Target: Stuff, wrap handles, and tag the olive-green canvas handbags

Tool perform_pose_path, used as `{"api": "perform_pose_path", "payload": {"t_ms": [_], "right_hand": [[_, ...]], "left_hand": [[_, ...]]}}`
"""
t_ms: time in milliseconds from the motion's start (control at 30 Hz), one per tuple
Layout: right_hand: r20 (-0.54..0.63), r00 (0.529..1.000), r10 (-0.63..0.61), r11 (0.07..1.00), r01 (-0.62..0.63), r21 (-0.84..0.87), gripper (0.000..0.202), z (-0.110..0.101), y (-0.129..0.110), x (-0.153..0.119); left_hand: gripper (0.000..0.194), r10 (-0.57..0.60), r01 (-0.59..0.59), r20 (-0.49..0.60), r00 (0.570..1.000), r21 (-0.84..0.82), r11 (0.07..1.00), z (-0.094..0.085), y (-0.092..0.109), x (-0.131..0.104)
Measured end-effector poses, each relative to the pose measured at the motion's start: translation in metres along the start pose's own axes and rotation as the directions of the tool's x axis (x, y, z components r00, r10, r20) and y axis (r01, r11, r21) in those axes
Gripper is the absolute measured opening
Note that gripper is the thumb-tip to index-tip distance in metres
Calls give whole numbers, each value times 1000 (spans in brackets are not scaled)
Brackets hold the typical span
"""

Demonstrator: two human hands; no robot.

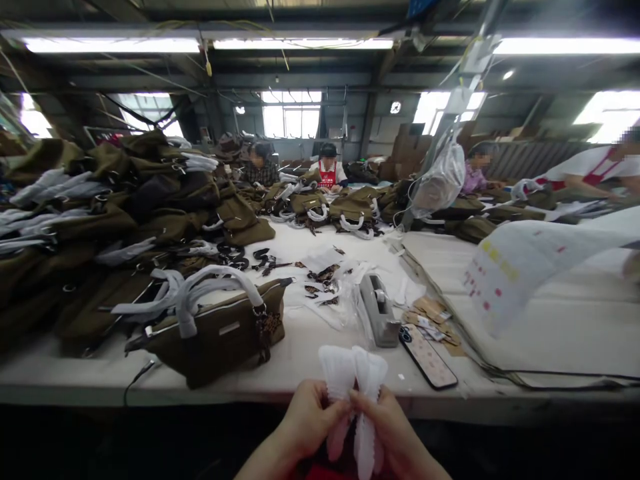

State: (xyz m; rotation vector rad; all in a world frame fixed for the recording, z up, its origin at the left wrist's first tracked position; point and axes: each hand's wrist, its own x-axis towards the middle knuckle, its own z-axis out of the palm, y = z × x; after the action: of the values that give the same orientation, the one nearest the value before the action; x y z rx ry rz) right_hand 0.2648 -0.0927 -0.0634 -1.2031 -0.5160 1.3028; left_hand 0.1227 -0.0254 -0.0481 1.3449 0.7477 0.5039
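Note:
In front of my body, just past the table's near edge, my left hand and my right hand are close together. What they pinch looks like a pair of white gloves, side by side, with wide tops upward and wavy edges lower down. My fingers are closed around their middle, and the thumbs nearly meet. Left of my hands stands an olive handbag with wrapped handles and a leopard-print charm. A grey tape dispenser and a phone lie beyond my right hand.
Olive bags are piled high on the left, and more bags line the table's far side. Leopard-print pieces and brown tags lie midway. A metal post carries a plastic bag. Several co-workers sit or stand farther back.

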Motion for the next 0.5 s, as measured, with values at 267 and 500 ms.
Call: {"api": "perform_pose_path", "payload": {"t_ms": [267,500], "right_hand": [[22,1000,-1,1000,1,-6,55,4,3,-2],[-4,999,-52,999,52,1,49,9,-3,-8]], "left_hand": [[34,-8,10,-37,999,43,999,5,6,-5],[27,12,-14,-48,999,-23,1000,3,11,-7]]}}
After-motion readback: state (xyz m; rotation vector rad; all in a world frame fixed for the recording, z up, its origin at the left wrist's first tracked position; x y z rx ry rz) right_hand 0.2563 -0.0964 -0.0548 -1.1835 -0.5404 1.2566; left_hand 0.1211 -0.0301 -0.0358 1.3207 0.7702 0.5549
